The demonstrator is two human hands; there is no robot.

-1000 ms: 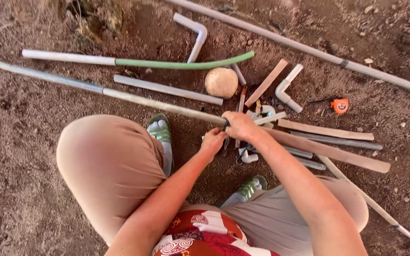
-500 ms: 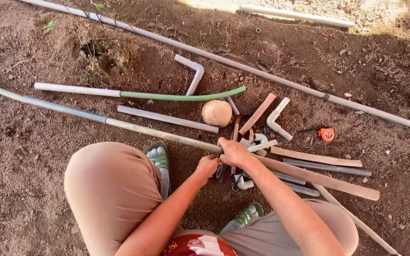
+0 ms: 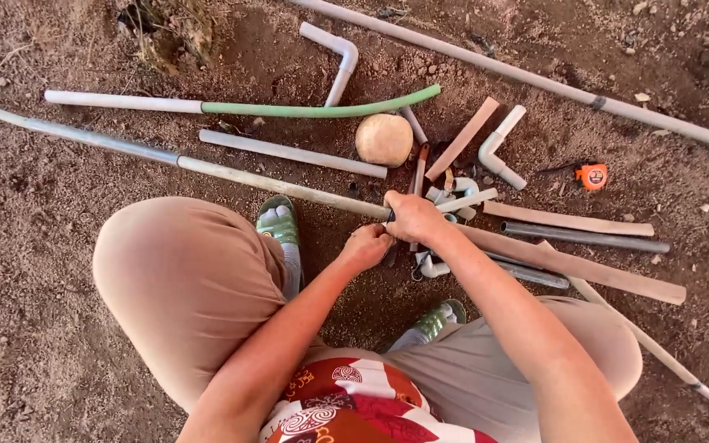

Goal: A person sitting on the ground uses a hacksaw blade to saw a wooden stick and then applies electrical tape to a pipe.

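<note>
Since the earlier frame, my view had tilted down slightly; both hands stayed low over the pipe scraps. My right hand (image 3: 413, 218) was closed around the long pipe's (image 3: 281, 187) end on the dirt. My left hand (image 3: 365, 246) was curled just beside it; I couldn't tell what it held. That pipe might roll against my sandal (image 3: 279, 221) if my grip slackened.

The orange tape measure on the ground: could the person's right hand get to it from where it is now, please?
Probably yes. The right hand is closed on the end of the long grey pipe, and the orange tape measure lies in the open on bare dirt beyond low pipe pieces; letting go would be needed first.
</note>
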